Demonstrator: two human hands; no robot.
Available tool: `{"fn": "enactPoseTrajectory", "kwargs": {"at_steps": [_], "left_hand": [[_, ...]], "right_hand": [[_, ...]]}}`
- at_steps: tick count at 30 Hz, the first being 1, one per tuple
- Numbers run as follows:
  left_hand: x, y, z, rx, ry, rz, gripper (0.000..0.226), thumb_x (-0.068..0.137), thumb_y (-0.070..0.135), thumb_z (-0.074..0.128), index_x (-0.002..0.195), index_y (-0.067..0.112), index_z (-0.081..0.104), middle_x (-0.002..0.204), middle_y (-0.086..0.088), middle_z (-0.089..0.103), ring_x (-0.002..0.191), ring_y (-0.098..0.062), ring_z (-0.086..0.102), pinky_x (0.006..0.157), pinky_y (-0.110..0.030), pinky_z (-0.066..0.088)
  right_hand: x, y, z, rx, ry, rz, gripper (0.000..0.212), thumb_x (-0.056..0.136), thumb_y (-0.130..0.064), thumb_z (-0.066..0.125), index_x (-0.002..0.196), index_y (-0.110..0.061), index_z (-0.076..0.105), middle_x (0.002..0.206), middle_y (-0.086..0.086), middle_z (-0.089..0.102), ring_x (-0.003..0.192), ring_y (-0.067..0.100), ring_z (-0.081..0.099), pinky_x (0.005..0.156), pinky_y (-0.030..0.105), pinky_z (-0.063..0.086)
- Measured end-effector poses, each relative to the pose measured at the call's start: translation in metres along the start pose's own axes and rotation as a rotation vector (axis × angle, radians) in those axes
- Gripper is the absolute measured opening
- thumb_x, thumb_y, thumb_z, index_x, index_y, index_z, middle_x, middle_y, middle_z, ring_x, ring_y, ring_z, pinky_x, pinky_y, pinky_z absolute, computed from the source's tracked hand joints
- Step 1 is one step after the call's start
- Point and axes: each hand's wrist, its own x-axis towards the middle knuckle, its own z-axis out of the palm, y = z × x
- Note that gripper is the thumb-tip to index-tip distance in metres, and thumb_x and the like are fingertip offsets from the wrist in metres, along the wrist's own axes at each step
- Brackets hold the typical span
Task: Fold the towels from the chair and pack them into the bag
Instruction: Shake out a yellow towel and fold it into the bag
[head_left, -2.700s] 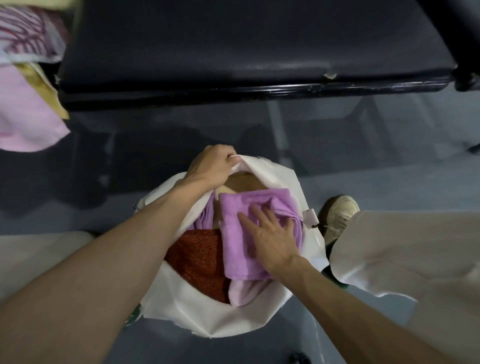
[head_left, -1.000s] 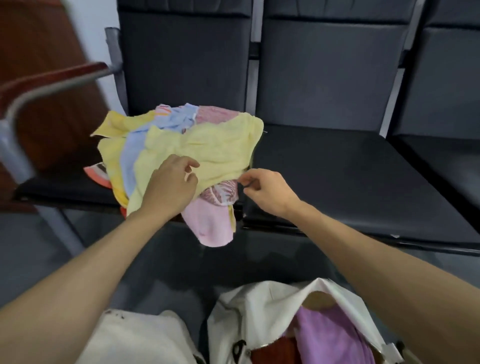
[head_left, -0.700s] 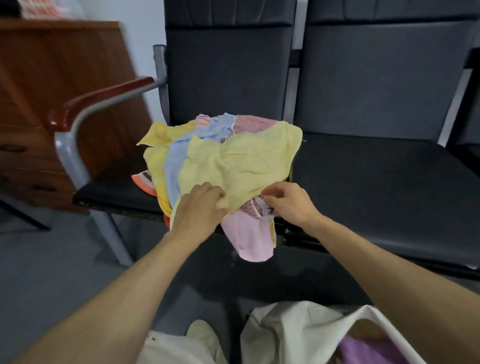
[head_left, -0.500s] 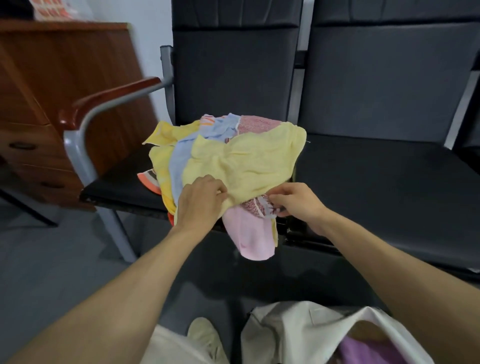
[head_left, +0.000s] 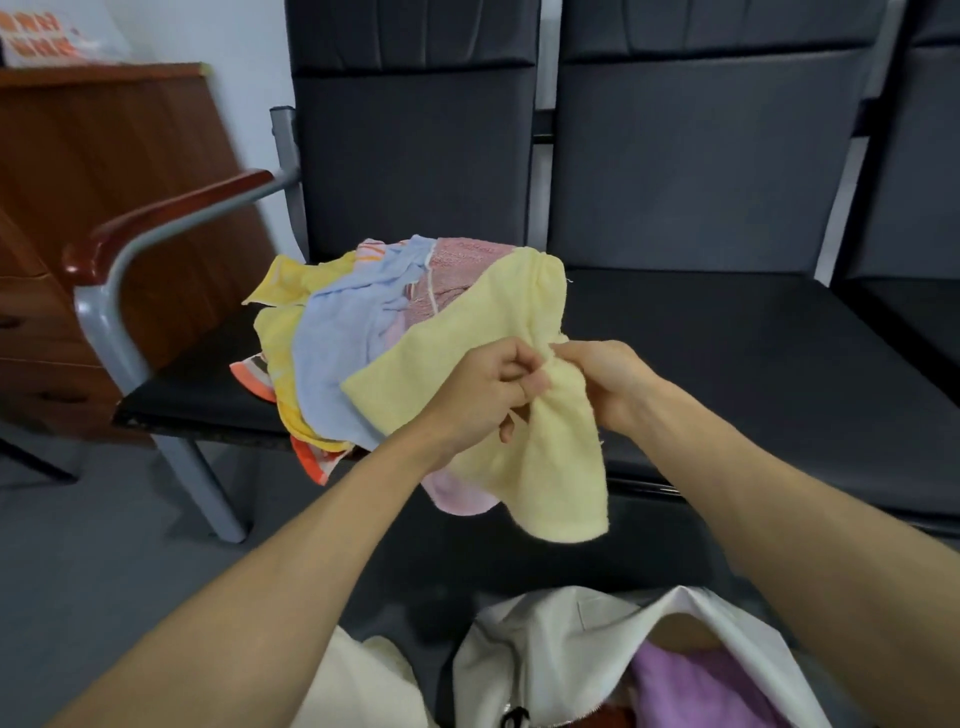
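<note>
Head view: both hands meet on 1 pale yellow towel (head_left: 550, 478), held up in front of the chair seat (head_left: 197, 395). The left hand (head_left: 483, 389) has its fingers curled and pinches a bunched fold of the towel. The right hand (head_left: 608, 384) pinches the same fold just beside it, and the hands nearly touch. The towel's upper half drapes back over the towel pile (head_left: 280, 332) on the seat; its lower half hangs free below the hands.

The cloth looks like terry: light, limp, not slippery, not fragile. It will likely sag wherever it is unsupported. Best hold, by my judgement: 2 adjacent corners along 1 hem, hands slid apart so it hangs flat for folding. Risk: it drags the blue towel (head_left: 343, 353) or the pink towel (head_left: 462, 496) off the pile.

Around: white bag (head_left: 545, 649) open on the floor at bottom of frame, purple towel (head_left: 691, 686) inside. Armrest (head_left: 171, 213) left of the pile, wooden cabinet (head_left: 104, 156) beyond it. Next seat (head_left: 753, 364) to the right, dark cushion, could serve for folding. The way down to the bag looks open.
</note>
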Motion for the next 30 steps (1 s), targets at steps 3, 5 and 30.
{"fn": "enactPoseTrajectory", "kwargs": {"at_steps": [3, 5, 30], "left_hand": [[0.007, -0.001, 0.012, 0.051, -0.050, -0.021, 0.002, 0.092, 0.009, 0.062, 0.090, 0.010, 0.062, 0.075, -0.001, 0.066, 0.062, -0.011, 0.059, 0.050, -0.025, 0.046], [0.013, -0.004, 0.016, 0.086, -0.008, -0.032, 0.004, 0.093, 0.012, 0.062, 0.095, 0.010, 0.064, 0.078, -0.001, 0.071, 0.066, -0.012, 0.064, 0.057, -0.024, 0.049], [0.098, -0.044, 0.138, 0.907, 0.101, -0.113, 0.019, 0.093, 0.024, 0.055, 0.094, 0.010, 0.067, 0.101, -0.006, 0.057, 0.096, -0.026, 0.057, 0.080, -0.040, 0.049]], "right_hand": [[-0.006, -0.010, -0.025, 0.005, 0.049, -0.063, 0.021, 0.093, -0.003, 0.055, 0.110, 0.001, 0.065, 0.088, 0.009, 0.069, 0.069, 0.019, 0.069, 0.056, 0.029, 0.056], [-0.010, -0.018, -0.042, 0.014, 0.067, -0.101, 0.019, 0.092, -0.001, 0.051, 0.105, -0.002, 0.065, 0.081, 0.005, 0.064, 0.061, 0.014, 0.064, 0.054, 0.026, 0.053], [-0.038, -0.003, -0.197, -0.873, 0.062, 0.023, 0.037, 0.088, -0.039, 0.069, 0.109, -0.009, 0.061, 0.095, 0.000, 0.063, 0.081, 0.014, 0.064, 0.067, 0.027, 0.058]]}}
